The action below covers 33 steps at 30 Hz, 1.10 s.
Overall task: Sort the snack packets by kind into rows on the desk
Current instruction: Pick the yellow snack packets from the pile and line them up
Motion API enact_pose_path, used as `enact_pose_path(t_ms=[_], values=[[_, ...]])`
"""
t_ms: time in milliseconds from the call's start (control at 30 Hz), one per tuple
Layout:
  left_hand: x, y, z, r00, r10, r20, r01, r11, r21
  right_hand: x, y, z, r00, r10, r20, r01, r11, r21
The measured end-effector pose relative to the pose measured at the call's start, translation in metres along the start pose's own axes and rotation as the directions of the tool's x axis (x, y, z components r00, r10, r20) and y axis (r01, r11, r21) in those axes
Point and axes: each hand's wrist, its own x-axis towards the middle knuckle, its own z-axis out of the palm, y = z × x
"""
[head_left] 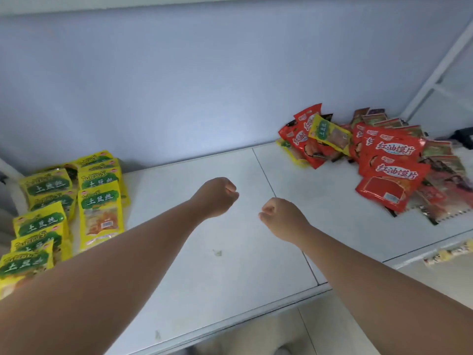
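Several yellow snack packets [99,201] with green labels lie in two overlapping rows on the left of the white desk [230,252]. On the right lies a mixed heap: red packets [394,180] in a line, brownish packets [445,175] beside them, and one yellow packet [330,133] on top of red ones near the wall. My left hand [217,196] and my right hand [281,216] hover over the middle of the desk, both with fingers curled into fists and holding nothing.
A blue-grey wall stands behind the desk. A seam [266,172] divides two desk panels. A dark object [464,137] sits at the far right by a white frame. The desk's front edge runs diagonally at the bottom, with floor below.
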Motion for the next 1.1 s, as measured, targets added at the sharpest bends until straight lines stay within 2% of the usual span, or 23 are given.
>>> enact_pose_path(t_ms=[233, 467, 633, 800, 900, 1100], values=[[0.006, 0.051, 0.074, 0.996, -0.045, 0.083, 0.047, 0.999, -0.027, -0.006, 0.076, -0.05, 0.997, 0.082, 0.011, -0.083, 0.996, 0.041], [0.041, 0.075, 0.072, 0.99, -0.048, 0.133, 0.055, 0.997, -0.05, 0.002, 0.1, -0.075, 0.987, 0.158, -0.004, -0.157, 0.985, 0.075], [0.067, 0.087, 0.064, 0.988, -0.062, 0.141, 0.081, 0.988, -0.133, 0.02, 0.107, -0.117, 0.985, 0.161, 0.062, -0.156, 0.984, -0.08], [0.096, 0.096, 0.066, 0.987, -0.065, 0.15, 0.095, 0.975, -0.203, 0.053, 0.105, -0.161, 0.989, 0.147, 0.002, -0.145, 0.98, -0.136], [0.108, 0.106, 0.069, 0.982, -0.098, 0.16, 0.132, 0.967, -0.216, 0.074, 0.106, -0.188, 0.994, 0.1, 0.052, -0.089, 0.979, -0.186], [0.159, 0.13, 0.087, 0.971, -0.195, 0.137, 0.226, 0.937, -0.267, 0.15, 0.127, -0.252, 0.999, 0.031, 0.024, -0.023, 0.964, -0.266]])
